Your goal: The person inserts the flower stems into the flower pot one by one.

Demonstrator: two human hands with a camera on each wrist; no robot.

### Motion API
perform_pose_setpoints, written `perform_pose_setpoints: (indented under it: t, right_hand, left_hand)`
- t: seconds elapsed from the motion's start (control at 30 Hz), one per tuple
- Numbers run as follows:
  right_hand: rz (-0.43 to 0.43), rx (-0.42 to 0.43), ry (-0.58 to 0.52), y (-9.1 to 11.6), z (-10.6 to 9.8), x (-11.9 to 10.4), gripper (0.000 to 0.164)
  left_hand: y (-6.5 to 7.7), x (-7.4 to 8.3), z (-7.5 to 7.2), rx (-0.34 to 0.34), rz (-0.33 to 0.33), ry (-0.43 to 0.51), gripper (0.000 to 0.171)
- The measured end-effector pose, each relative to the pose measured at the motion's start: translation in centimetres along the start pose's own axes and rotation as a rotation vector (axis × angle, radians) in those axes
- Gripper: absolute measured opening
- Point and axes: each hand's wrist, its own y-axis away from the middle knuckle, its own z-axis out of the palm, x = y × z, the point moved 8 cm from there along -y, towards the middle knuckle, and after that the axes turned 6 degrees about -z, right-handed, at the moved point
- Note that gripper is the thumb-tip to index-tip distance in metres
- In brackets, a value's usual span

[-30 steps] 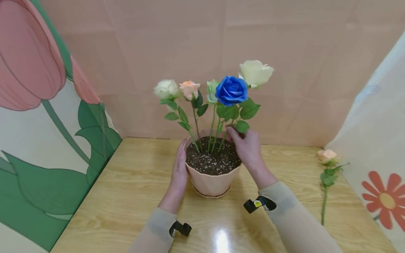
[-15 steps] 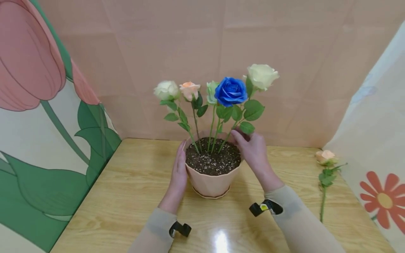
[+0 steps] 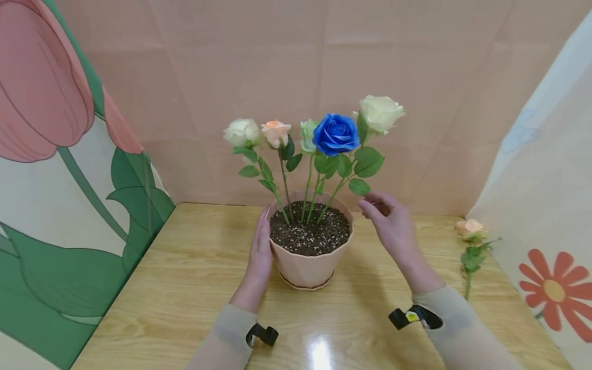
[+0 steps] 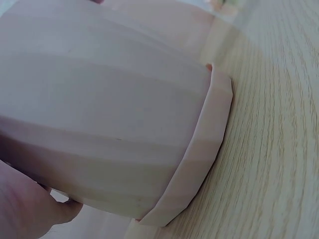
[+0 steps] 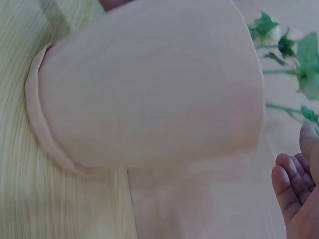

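Note:
A pale pink pot (image 3: 307, 267) filled with dark soil (image 3: 309, 234) stands on a matching saucer (image 4: 192, 164). My left hand (image 3: 260, 252) rests along the pot's left side, fingers fairly straight. Beyond the pot's right rim, my right hand (image 3: 390, 221) is apart from the stems, its fingers loosely bent and holding nothing. Rising from the soil are a white rose (image 3: 242, 132), a peach rose (image 3: 276, 133), a pale green rose (image 3: 308, 135), a blue rose (image 3: 336, 134) and a taller cream rose (image 3: 380, 114) leaning right. A low leaf (image 3: 358, 186) hangs just above my right fingertips.
Another peach rose (image 3: 473, 252) lies on the wooden table (image 3: 185, 288) at the right. A pink backdrop (image 3: 194, 103) stands behind the pot. Printed flower panels flank the table, with a tulip (image 3: 41, 77) on the left and a red flower (image 3: 553, 290) on the right.
My right hand has let go of the cream rose's stem and drawn away to the right. The cream rose now leans further right. My left hand has stayed on the pot.

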Motion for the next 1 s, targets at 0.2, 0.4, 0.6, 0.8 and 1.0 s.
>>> perform_pose_setpoints:
  t: [0.2, 0.4, 0.6, 0.8, 1.0]
  right_hand:
    - [0.056, 0.031, 0.052, 0.9, -4.3, 2.8, 0.039]
    - [0.142, 0.050, 0.200, 2.2, -9.0, 5.4, 0.049]
    - [0.183, 0.091, 0.319, 4.2, -13.5, 9.0, 0.053]
    - [0.270, 0.100, 0.392, 6.5, -17.3, 13.5, 0.058]
    - [0.340, 0.059, 0.455, 8.5, -19.5, 16.4, 0.063]
  left_hand:
    - [-0.1, -0.1, 0.0, 0.000, -0.005, 0.004, 0.063]
    - [-0.2, -0.2, -0.4, 0.017, -0.018, -0.025, 0.064]
    - [0.0, -0.2, -0.4, 0.012, -0.015, -0.021, 0.064]
    - [0.1, -0.1, -0.1, 0.002, -0.012, -0.001, 0.064]
    - [0.1, -0.3, 0.0, -0.004, -0.032, -0.005, 0.064]
